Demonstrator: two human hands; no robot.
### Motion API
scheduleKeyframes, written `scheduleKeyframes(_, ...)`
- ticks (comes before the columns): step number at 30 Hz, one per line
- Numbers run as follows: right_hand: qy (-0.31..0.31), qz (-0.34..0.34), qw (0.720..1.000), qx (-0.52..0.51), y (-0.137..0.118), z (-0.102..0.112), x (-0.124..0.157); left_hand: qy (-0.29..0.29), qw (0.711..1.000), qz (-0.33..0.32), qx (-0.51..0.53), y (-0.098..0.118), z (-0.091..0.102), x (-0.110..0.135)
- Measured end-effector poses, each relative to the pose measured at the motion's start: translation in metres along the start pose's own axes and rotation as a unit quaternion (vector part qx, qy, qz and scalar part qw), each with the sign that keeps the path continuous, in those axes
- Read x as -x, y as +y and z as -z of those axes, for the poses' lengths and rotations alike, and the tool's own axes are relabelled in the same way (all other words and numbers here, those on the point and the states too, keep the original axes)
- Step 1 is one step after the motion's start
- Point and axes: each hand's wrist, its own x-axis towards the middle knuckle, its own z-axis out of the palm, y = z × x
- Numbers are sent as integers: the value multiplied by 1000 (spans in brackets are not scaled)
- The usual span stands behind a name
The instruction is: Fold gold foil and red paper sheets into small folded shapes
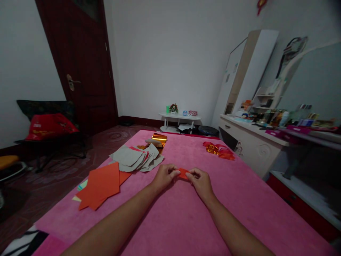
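Between my two hands is a small folded piece of orange paper (pixel 183 173), just above the pink cloth (pixel 183 217). My left hand (pixel 167 175) pinches its left end between thumb and fingers. The right end is gripped the same way by my right hand (pixel 199 179). To the left lie orange paper sheets (pixel 102 185), fanned over some pale green and yellow ones. Behind these is a loose pile of grey paper pieces (pixel 133 158) with a little red showing. A roll of shiny gold foil (pixel 160 139) rests beyond that pile.
Crumpled red and gold pieces (pixel 217 149) lie at the table's far right. A white dresser (pixel 250 137) crowded with bottles stands to the right. A red bag (pixel 52 126) sits on a chair at left. A low white table (pixel 181 116) is against the back wall.
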Motion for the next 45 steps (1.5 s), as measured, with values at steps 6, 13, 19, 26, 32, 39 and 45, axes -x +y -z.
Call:
scheduleKeyframes(6, -11, -2, 1000, -21, -5, -3, 4, -45, 999, 7, -3, 5, -7, 6)
scheduleKeyframes(13, -1, -9, 1000, -28, -4, -4, -1, -19, 999, 8, -40, 2, -8, 3)
scheduleKeyframes(19, 73, -42, 996, -38, 15, 11, -11, 114, 990, 2, -85, -14, 15, -9)
scheduleKeyframes(26, 107, -73, 991, -45, 28, 26, -18, 113, 992, -27, -45, -15, 22, -10)
scheduleKeyframes(32, 66, -76, 994, -32, 23, 19, -17, -13, 995, -90, -37, -3, 5, -6)
scheduleKeyframes(39, 33, -89, 995, -23, 15, 9, -15, 7, 994, -90, -58, -10, 7, -9)
scheduleKeyframes(45, 23, -90, 996, -20, 12, 8, -14, 15, 995, -83, -55, -9, 5, -9)
